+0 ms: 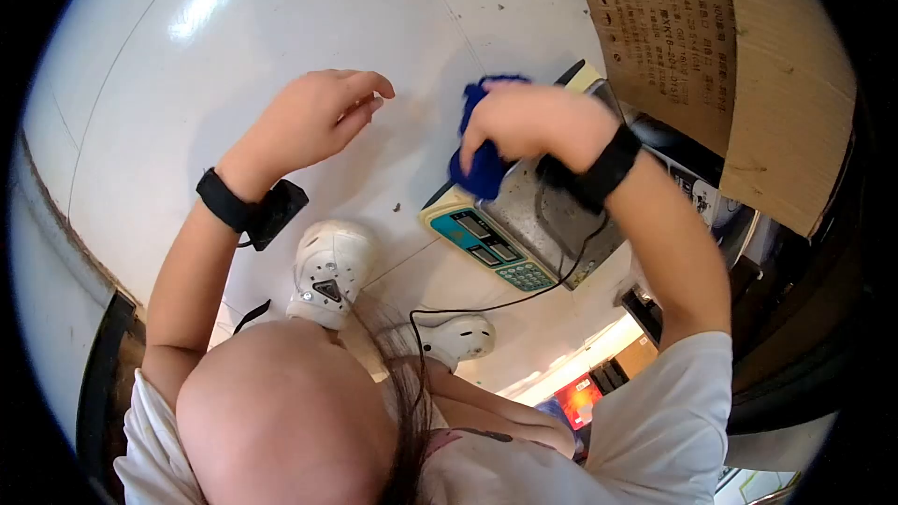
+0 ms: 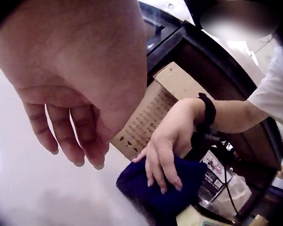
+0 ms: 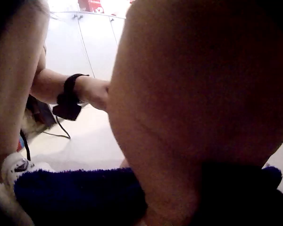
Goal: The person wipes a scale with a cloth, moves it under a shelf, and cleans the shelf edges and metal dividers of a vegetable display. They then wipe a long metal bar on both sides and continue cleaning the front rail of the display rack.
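My right hand (image 1: 538, 122) holds a dark blue cloth (image 1: 482, 176) over the far left side of a digital weighing scale (image 1: 513, 210). In the left wrist view the fingers of this hand lie bent over the fuzzy cloth (image 2: 179, 197). The cloth hangs past the scale's edge in the head view. The scale has a metal top and a teal panel with displays and keys. Apart from it, to the left, my left hand (image 1: 313, 117) is held above the pale floor, fingers loosely bent and nothing in them.
An open cardboard box (image 1: 655, 47) with printed text stands beyond the scale. A black cable (image 1: 510, 304) runs across the scale toward my body. My feet are in white clogs (image 1: 335, 266) close to the scale. Dark furniture (image 1: 795, 318) borders the right side.
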{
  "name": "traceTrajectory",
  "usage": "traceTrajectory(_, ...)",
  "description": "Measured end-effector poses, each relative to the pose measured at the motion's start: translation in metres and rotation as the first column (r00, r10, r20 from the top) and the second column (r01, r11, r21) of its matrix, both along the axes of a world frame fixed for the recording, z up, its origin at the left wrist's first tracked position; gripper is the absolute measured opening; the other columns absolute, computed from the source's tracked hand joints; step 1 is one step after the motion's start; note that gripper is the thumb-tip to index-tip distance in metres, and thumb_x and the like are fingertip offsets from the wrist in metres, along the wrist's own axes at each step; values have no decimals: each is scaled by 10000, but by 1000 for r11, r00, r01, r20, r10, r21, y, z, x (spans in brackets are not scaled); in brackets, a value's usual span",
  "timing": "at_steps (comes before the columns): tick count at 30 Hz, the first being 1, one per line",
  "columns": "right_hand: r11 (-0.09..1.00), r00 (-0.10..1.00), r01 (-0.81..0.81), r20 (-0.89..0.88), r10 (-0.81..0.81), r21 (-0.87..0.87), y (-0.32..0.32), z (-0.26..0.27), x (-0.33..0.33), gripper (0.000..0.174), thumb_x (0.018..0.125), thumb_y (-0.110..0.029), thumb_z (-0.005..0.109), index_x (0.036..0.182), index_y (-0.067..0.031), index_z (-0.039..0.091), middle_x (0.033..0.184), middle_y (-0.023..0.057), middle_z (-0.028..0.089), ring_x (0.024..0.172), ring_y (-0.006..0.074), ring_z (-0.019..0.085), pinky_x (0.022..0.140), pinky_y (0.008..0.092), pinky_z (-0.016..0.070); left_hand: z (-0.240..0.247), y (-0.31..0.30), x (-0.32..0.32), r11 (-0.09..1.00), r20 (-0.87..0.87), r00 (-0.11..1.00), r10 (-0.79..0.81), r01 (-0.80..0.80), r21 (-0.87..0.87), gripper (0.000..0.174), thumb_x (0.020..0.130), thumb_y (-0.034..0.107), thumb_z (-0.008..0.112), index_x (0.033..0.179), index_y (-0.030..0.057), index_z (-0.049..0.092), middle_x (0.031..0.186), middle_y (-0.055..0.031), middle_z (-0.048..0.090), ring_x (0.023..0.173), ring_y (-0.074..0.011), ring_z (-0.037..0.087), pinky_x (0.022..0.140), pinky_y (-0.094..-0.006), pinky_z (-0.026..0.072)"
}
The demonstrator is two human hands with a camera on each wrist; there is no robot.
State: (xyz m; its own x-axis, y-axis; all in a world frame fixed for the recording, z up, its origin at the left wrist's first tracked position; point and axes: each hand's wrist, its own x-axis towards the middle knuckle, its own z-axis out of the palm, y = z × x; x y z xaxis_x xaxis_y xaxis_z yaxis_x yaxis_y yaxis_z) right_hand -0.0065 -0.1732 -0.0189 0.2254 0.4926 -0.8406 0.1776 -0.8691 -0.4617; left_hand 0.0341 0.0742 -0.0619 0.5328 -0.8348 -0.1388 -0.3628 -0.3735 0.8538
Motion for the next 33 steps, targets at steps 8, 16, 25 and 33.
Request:
traceTrajectory(8, 984, 995, -59, 65, 71, -170, -40, 11, 33, 408, 659, 88, 566, 931, -165, 735, 867, 125, 688, 822, 300, 646, 823, 362, 488, 3, -1, 4, 1000, -19, 1000, -5, 5, 29, 167, 877, 73, 523, 1024, 61, 600, 836, -110, 635, 728, -261, 603, 696, -373, 472)
traceTrajectory(16, 967, 998, -54, 38, 46, 249, 27, -17, -38, 379, 691, 11, 581, 936, -232, 738, 986, 37, 689, 1009, 250, 608, 1067, 480, 327, -1, 2, 9, 999, -13, 1000, 6, -6, 47, 165, 883, 84, 513, 1021, 54, 599, 839, -113, 640, 759, -281, 606, 715, -384, 472)
traceTrajectory(25, 883, 903, 307, 402, -152, -354, -93, 26, 20, 529, 702, 148, 525, 1058, -200, 704, 1087, 93, 660, 1021, 273, 619, 932, 369, 463, 3, -7, 6, 999, -61, 998, -18, 20, 32, 180, 859, 53, 511, 1015, 51, 601, 808, -120, 636, 750, -287, 604, 718, -384, 471)
traceTrajectory(33, 871, 819, 400, 537, -201, -285, -121, 19, 12, 445, 758, 48, 610, 1132, -186, 663, 1076, 155, 644, 988, 329, 615, 877, 377, 484, 11, -7, 4, 999, -42, 999, -23, 24, 23, 172, 854, 41, 509, 1000, 47, 599, 798, -123, 631, 730, -282, 602, 693, -382, 468)
